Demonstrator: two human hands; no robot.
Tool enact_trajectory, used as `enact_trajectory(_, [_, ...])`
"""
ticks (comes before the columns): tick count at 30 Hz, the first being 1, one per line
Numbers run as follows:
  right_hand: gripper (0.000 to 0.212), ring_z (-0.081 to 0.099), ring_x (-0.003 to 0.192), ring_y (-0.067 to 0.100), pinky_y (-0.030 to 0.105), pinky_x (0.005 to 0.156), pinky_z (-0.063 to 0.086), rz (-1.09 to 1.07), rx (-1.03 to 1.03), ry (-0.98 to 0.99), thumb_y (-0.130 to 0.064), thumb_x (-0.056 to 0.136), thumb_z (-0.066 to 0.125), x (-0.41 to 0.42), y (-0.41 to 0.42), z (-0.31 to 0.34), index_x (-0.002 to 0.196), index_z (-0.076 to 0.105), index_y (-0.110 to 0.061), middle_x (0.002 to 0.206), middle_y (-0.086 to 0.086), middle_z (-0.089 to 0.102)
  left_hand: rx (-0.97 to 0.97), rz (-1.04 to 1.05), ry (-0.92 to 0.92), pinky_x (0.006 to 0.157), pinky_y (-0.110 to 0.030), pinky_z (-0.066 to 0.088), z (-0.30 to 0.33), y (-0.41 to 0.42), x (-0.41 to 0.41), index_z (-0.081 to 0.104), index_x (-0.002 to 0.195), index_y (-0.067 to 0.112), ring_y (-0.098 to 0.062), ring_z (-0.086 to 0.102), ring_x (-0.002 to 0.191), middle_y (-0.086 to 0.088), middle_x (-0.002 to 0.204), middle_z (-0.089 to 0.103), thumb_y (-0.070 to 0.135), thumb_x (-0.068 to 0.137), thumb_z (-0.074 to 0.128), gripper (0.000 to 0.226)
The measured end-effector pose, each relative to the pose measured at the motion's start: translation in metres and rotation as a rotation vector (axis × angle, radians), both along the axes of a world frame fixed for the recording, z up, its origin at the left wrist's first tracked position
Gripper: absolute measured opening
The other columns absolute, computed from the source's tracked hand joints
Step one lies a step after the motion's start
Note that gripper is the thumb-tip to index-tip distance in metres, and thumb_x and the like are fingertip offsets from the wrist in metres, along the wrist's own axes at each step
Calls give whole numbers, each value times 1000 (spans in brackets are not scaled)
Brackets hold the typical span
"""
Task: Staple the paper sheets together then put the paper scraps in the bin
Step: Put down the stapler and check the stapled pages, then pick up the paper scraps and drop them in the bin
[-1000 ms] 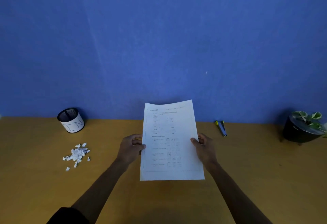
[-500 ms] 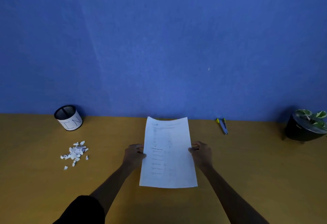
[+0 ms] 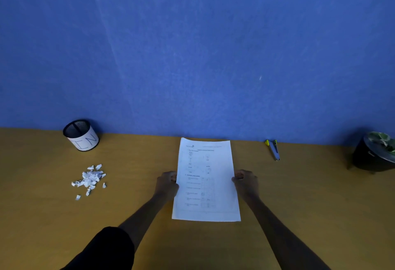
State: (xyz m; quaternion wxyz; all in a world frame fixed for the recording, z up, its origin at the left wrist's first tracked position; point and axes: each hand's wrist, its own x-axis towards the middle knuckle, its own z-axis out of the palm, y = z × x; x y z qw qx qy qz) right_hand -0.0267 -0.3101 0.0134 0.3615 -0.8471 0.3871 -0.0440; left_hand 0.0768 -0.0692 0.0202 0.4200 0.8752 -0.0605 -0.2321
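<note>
White printed paper sheets (image 3: 206, 182) lie nearly flat on the wooden desk, in the middle near the wall. My left hand (image 3: 166, 184) grips their left edge and my right hand (image 3: 245, 182) grips their right edge, both at mid-height. A small stapler (image 3: 273, 149) with yellow tips lies on the desk to the right of the sheets, untouched. A pile of white paper scraps (image 3: 89, 180) lies to the left. Behind the scraps stands the bin (image 3: 82, 135), a black mesh cup with a white label, near the wall.
A blue wall (image 3: 192, 45) rises directly behind the wooden desk (image 3: 310, 205). A black pot with a green-white plant (image 3: 375, 154) stands at the far right edge.
The sheets were held upright facing me; both hands have lowered them until they lie almost flat on the desk. The hands keep their hold on the side edges.
</note>
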Motion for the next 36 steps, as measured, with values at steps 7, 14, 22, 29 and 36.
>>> enact_trajectory(7, [34,68,94,28,32,79,55,-58,25,121,-32,81,64,7,-7,-3,109,73,-15,105,6,73,49,-66,-47,63,-17,48,-6,-12,8,67,117,11,-12,64,88,-2,111,71,-7,81,58,42])
enact_trajectory(14, [47,63,107,32,40,90,50,-35,-165,251,-44,83,62,18,9,11,116,63,-10,118,9,64,79,-101,-7,76,-31,56,-10,-5,16,62,123,14,-18,64,101,-3,123,62,18,80,65,44])
enact_trajectory(22, [52,62,114,24,39,94,52,387,-237,65,-40,89,61,44,78,37,135,51,-18,135,2,56,261,-49,-126,95,-42,48,-5,59,27,47,137,11,-28,53,118,-10,133,48,26,86,62,55])
enact_trajectory(29, [58,59,116,25,42,95,51,667,-177,71,-37,89,60,81,163,36,141,45,-17,138,3,52,304,110,-280,87,-41,52,6,154,43,56,129,12,-27,59,110,-7,123,56,20,81,67,51])
enact_trajectory(36, [61,60,115,27,40,97,49,802,-160,55,-32,86,65,115,243,29,141,46,-16,136,5,55,353,186,-352,83,-39,50,8,239,63,60,126,12,-29,57,110,-8,125,56,15,78,71,49])
